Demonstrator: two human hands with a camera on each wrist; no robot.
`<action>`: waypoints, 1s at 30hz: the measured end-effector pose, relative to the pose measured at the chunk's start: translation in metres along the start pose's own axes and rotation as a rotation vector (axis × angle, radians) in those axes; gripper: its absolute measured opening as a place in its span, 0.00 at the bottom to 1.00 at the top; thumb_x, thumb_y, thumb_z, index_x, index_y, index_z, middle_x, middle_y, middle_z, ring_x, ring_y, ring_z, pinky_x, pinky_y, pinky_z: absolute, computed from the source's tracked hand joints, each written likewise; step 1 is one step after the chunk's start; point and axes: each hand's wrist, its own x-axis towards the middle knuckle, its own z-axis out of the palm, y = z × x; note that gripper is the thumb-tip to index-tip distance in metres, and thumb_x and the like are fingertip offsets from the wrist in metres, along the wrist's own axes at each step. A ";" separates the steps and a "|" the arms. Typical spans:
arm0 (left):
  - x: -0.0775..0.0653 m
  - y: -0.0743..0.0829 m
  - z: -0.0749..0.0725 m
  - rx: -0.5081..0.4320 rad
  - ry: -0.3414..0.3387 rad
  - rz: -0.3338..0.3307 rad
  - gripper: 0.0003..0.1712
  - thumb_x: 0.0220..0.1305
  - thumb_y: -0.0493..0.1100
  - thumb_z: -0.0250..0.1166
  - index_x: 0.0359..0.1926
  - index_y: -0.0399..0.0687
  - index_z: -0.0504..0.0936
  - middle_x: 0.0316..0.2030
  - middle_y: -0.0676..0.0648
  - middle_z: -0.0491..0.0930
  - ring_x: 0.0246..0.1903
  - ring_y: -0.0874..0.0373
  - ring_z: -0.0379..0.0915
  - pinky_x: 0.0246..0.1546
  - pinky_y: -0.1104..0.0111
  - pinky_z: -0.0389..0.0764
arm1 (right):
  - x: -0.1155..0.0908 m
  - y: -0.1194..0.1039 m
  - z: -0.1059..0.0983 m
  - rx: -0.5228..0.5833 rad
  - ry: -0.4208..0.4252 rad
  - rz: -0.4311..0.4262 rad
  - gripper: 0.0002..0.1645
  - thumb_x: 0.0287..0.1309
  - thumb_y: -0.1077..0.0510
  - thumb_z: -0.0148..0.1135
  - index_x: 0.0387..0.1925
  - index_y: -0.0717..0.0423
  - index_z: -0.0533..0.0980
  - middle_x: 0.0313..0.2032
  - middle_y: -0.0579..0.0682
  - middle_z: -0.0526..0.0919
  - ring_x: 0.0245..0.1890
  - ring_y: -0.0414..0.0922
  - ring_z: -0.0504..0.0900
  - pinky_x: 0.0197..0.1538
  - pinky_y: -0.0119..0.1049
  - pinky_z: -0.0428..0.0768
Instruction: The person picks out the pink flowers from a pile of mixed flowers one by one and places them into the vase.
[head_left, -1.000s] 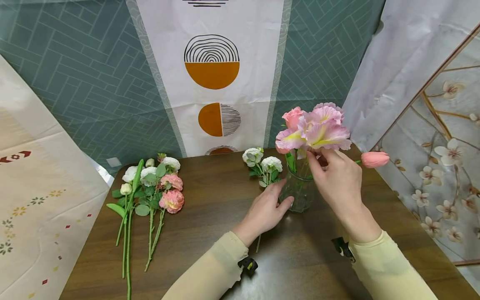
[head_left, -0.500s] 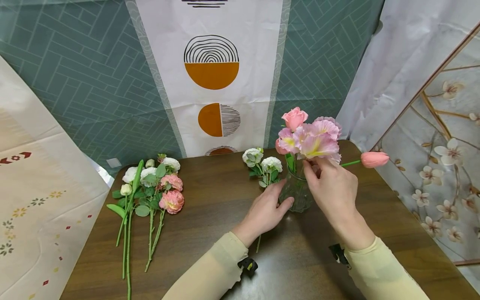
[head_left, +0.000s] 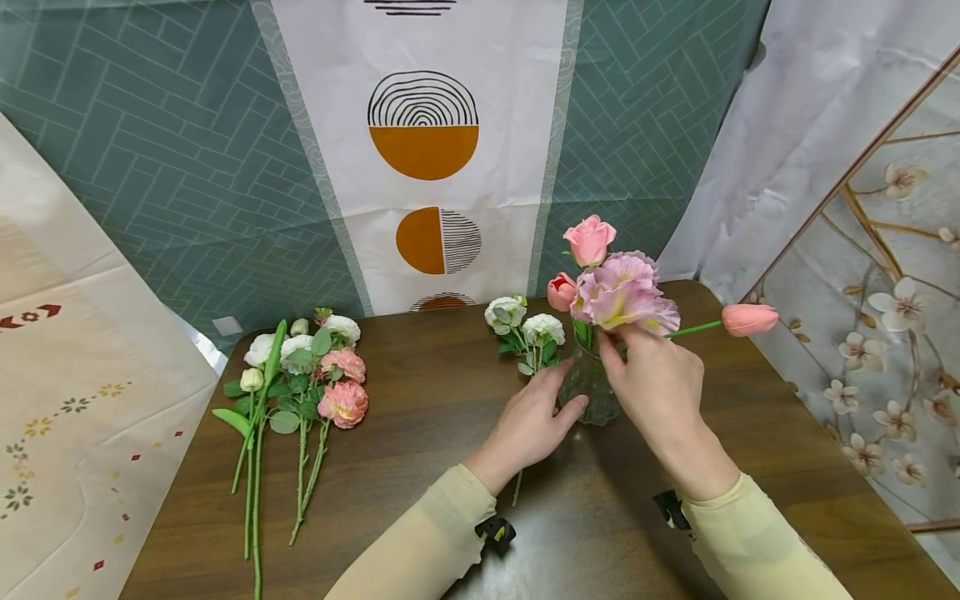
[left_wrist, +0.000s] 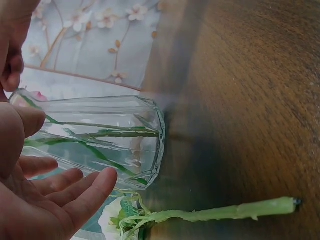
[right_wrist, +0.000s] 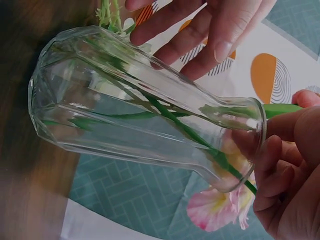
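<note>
A clear glass vase (head_left: 592, 400) stands upright towards the right of the table. My right hand (head_left: 660, 383) pinches an iris (head_left: 626, 292) just under its ruffled lilac-pink bloom, right at the vase's mouth. In the right wrist view, curled fingers sit at the rim of the vase (right_wrist: 130, 115). My left hand (head_left: 525, 425) is spread beside the glass, fingers fairly straight at its side. A pink rose (head_left: 590, 240), a tulip (head_left: 561, 292) and another tulip (head_left: 750, 319), leaning far right, stand in the vase. Several green stems show through the glass.
A white-flowered stem (head_left: 543, 329) lies behind and under my left hand. Cut flowers lie at the table's left: white blooms (head_left: 298, 353), pink blooms (head_left: 343, 403) and long green stems (head_left: 257, 500). A patterned cloth (head_left: 420, 250) hangs behind the wooden table (head_left: 420, 467).
My right hand has moved down and slightly left, lowering the iris towards the vase's mouth. The rose and left tulip show more fully. My left hand has stayed still.
</note>
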 end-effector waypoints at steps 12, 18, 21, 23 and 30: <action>-0.001 -0.001 0.000 -0.009 -0.013 -0.003 0.37 0.86 0.56 0.59 0.85 0.46 0.66 0.78 0.44 0.71 0.76 0.51 0.70 0.72 0.53 0.75 | 0.000 -0.002 -0.006 0.007 -0.136 0.047 0.08 0.67 0.55 0.77 0.34 0.55 0.87 0.26 0.56 0.88 0.19 0.62 0.83 0.19 0.60 0.74; -0.001 -0.001 0.000 -0.016 -0.011 -0.004 0.36 0.86 0.56 0.59 0.85 0.45 0.66 0.78 0.44 0.71 0.75 0.51 0.71 0.72 0.53 0.75 | 0.000 -0.002 -0.008 0.012 -0.165 0.056 0.09 0.68 0.55 0.77 0.33 0.55 0.87 0.23 0.55 0.87 0.17 0.59 0.81 0.18 0.58 0.72; -0.002 -0.001 0.000 -0.020 -0.014 -0.004 0.36 0.86 0.56 0.59 0.85 0.45 0.65 0.78 0.44 0.71 0.75 0.51 0.71 0.72 0.52 0.75 | 0.000 -0.002 -0.007 0.008 -0.161 0.052 0.09 0.68 0.55 0.77 0.34 0.55 0.87 0.23 0.55 0.86 0.16 0.57 0.79 0.17 0.55 0.71; -0.002 -0.001 -0.001 -0.023 -0.017 -0.005 0.36 0.86 0.56 0.59 0.85 0.45 0.65 0.78 0.44 0.71 0.75 0.51 0.70 0.72 0.52 0.75 | -0.001 -0.002 -0.008 0.001 -0.152 0.046 0.10 0.68 0.54 0.77 0.34 0.55 0.87 0.21 0.54 0.85 0.15 0.56 0.79 0.17 0.54 0.70; -0.002 -0.002 -0.001 -0.016 -0.026 -0.009 0.36 0.86 0.55 0.59 0.85 0.45 0.65 0.79 0.44 0.71 0.76 0.51 0.69 0.72 0.53 0.75 | -0.002 -0.002 -0.008 -0.041 -0.073 0.003 0.11 0.69 0.54 0.77 0.34 0.56 0.87 0.19 0.58 0.82 0.18 0.64 0.82 0.16 0.59 0.72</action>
